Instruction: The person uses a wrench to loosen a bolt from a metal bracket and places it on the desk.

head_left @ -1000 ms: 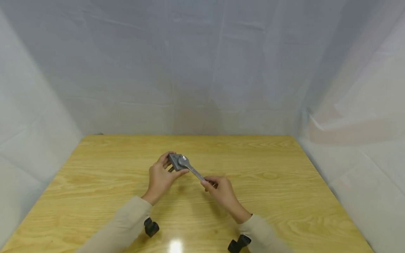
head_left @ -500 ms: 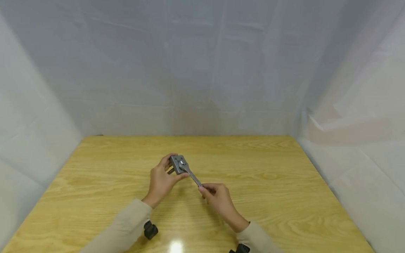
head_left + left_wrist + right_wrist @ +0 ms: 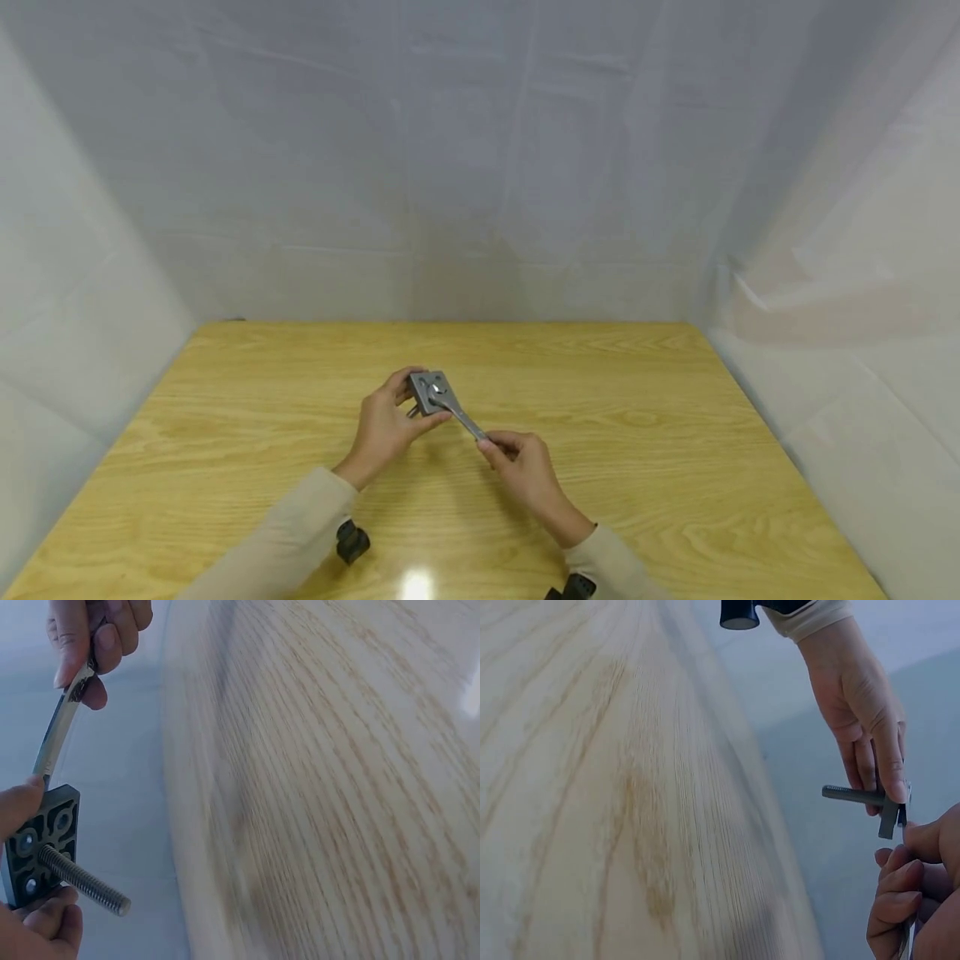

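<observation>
My left hand (image 3: 381,432) grips a square grey plate (image 3: 422,403) by its edges, above the table. A long threaded bolt (image 3: 86,881) sticks out of the plate's back, where recessed ribs and holes show in the left wrist view. On the plate's front face, the ring-shaped end of a metal wrench (image 3: 467,422) sits around the bolt's head. My right hand (image 3: 529,473) pinches the far end of the wrench between thumb and fingers. In the right wrist view the plate appears nearly edge-on, and the right hand's fingers hide much of the wrench.
Below both hands lies a wood-grain table (image 3: 637,400). White sheeting (image 3: 480,167) hangs behind it and along both sides. A black wrist camera (image 3: 352,542) is strapped to the left sleeve, and another (image 3: 573,587) to the right one.
The plate has shifted slightly right and tilted, so its front face shows more. My right hand has come down a little with the wrench's end, and the wrench slopes more steeply.
</observation>
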`<state>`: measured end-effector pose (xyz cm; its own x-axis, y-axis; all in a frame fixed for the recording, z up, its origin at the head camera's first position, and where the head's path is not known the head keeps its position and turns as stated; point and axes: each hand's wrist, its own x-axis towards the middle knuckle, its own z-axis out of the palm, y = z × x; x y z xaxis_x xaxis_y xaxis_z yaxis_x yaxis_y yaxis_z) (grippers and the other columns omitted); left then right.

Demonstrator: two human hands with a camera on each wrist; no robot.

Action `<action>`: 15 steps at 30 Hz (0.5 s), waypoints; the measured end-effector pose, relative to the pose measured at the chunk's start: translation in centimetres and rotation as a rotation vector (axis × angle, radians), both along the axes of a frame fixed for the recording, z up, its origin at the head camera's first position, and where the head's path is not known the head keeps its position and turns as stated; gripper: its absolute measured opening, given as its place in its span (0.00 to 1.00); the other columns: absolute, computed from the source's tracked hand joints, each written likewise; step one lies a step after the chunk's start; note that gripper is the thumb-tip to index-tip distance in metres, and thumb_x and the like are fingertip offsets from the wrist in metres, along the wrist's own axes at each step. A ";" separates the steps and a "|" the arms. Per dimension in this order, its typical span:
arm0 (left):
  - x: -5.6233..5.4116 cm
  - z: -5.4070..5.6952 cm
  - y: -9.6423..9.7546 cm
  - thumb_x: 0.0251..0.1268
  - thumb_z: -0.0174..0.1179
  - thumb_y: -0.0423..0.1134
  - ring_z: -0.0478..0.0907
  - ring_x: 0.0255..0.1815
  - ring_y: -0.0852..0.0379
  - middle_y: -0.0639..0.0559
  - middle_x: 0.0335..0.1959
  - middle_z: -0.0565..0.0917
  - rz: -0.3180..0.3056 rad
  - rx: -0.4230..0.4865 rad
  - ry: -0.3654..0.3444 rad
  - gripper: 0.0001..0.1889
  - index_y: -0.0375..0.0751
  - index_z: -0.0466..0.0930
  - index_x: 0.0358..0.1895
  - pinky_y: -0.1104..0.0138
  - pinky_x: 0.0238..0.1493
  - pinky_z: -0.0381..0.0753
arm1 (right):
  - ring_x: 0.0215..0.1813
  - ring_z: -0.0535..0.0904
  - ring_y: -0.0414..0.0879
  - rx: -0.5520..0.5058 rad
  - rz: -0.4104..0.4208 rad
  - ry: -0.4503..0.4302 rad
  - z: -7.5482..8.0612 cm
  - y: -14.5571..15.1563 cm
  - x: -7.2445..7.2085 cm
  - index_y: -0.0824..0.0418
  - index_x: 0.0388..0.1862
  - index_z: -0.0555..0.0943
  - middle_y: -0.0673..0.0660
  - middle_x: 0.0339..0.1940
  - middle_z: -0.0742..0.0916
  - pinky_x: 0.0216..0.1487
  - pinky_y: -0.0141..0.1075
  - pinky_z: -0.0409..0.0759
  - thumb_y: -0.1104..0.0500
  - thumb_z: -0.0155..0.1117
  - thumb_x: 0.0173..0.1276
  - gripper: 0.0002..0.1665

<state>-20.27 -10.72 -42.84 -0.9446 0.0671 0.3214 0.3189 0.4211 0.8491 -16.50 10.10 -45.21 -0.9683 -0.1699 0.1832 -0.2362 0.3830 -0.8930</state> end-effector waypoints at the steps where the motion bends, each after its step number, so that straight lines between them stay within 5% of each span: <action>1: 0.0 0.1 0.0 0.42 0.77 0.37 0.80 0.54 0.43 0.37 0.53 0.81 0.000 -0.009 0.003 0.37 0.34 0.72 0.60 0.52 0.54 0.81 | 0.27 0.75 0.35 0.004 0.002 0.008 0.0 0.1 -0.1 0.71 0.42 0.85 0.63 0.32 0.87 0.25 0.25 0.77 0.59 0.63 0.68 0.14; 9: -0.1 0.8 0.2 0.42 0.78 0.38 0.81 0.52 0.42 0.36 0.52 0.82 -0.008 -0.063 0.012 0.37 0.33 0.72 0.60 0.52 0.53 0.82 | 0.25 0.76 0.37 -0.003 0.031 0.039 -0.2 1.0 -1.1 0.70 0.43 0.85 0.65 0.29 0.87 0.22 0.26 0.76 0.58 0.64 0.67 0.15; 15: -0.4 1.6 -0.9 0.42 0.78 0.36 0.82 0.51 0.45 0.39 0.53 0.82 -0.168 -0.057 -0.022 0.34 0.38 0.75 0.58 0.58 0.52 0.83 | 0.23 0.75 0.41 0.057 0.109 0.071 -0.2 3.0 -2.4 0.68 0.47 0.84 0.63 0.34 0.88 0.19 0.26 0.73 0.57 0.63 0.68 0.17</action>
